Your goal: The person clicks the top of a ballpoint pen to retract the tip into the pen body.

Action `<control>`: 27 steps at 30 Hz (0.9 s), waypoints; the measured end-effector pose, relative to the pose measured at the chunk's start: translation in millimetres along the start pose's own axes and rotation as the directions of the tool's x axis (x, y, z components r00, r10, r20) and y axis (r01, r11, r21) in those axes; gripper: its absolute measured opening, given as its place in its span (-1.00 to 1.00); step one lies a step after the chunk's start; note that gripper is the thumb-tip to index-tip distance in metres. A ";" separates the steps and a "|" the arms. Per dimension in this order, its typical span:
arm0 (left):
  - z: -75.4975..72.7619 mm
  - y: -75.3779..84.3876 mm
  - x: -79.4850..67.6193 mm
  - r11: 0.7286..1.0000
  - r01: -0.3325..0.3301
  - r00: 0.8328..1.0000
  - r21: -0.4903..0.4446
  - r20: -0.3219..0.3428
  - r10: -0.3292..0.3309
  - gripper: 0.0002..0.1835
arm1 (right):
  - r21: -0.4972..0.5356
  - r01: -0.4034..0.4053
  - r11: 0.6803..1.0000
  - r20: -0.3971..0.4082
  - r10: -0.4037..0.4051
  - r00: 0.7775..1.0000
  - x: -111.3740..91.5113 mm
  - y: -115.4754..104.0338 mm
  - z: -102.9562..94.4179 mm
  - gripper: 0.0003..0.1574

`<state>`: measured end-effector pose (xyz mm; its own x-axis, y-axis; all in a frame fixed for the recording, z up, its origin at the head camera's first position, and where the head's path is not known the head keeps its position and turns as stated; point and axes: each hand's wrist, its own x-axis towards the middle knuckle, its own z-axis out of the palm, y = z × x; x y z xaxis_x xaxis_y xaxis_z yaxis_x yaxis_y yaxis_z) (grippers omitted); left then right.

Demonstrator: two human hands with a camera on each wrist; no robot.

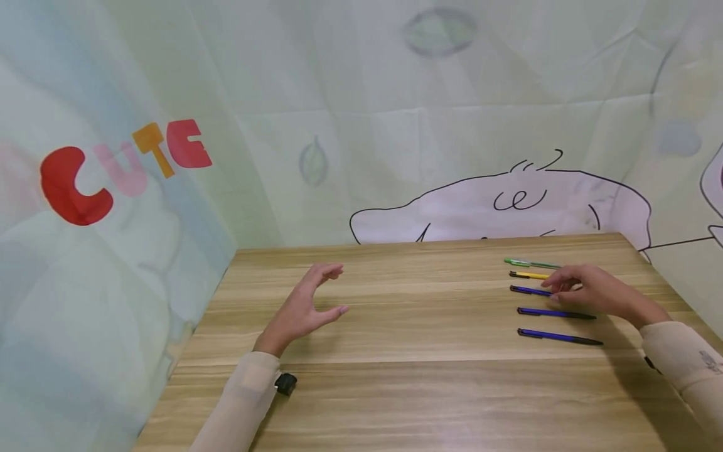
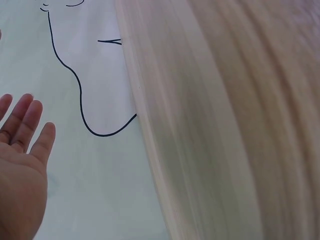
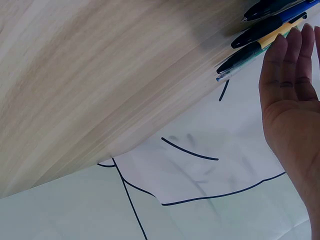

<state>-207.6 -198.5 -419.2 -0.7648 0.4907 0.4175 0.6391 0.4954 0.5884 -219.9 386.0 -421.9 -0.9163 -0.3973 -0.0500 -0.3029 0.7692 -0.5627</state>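
Five pens are lying in a row on the table, around 2 to 3 o'clock from its middle. Running from 12 toward 6 o'clock are the green pen, yellow pen, first blue pen, second blue pen and third blue pen. Their clips are all facing 9 o'clock, so the lining-up is looking done; no pen is visibly standing off the wood, and the pictures are not showing what is left.

The right hand is bending over the first blue pen, fingers pointing to 9 o'clock, thumb gap narrow; whether it is pinching that pen, I cannot tell. The left hand, around 10 o'clock, is holding nothing, its thumb and fingers spreading wide toward 2 to 3 o'clock.
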 end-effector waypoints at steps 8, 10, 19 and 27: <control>1.3 -0.2 1.3 1.000 -0.002 1.000 0.000 0.003 0.002 -0.17 | 0.034 -0.005 0.999 0.010 0.005 1.000 -4.9 -0.5 0.8 -0.63; 1.8 -0.9 1.7 1.000 0.001 1.000 0.002 0.005 -0.001 -0.17 | 0.054 0.001 0.999 0.019 -0.002 1.000 -5.7 -0.5 1.1 -0.61; 1.9 0.2 4.3 1.000 -0.012 1.000 0.008 -0.001 0.012 -0.18 | 0.105 0.083 0.991 0.025 -0.086 0.996 -6.1 2.4 7.3 -0.62; 2.8 -2.2 4.3 1.000 -0.016 1.000 0.005 0.003 0.016 -0.17 | 0.091 0.054 0.994 0.056 -0.059 0.997 -6.7 2.2 10.9 -0.61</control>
<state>-212.1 -195.5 -420.7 -0.7545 0.5004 0.4246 0.6513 0.4909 0.5786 -211.6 384.9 -431.8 -0.8809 -0.4692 -0.0628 -0.3265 0.6981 -0.6372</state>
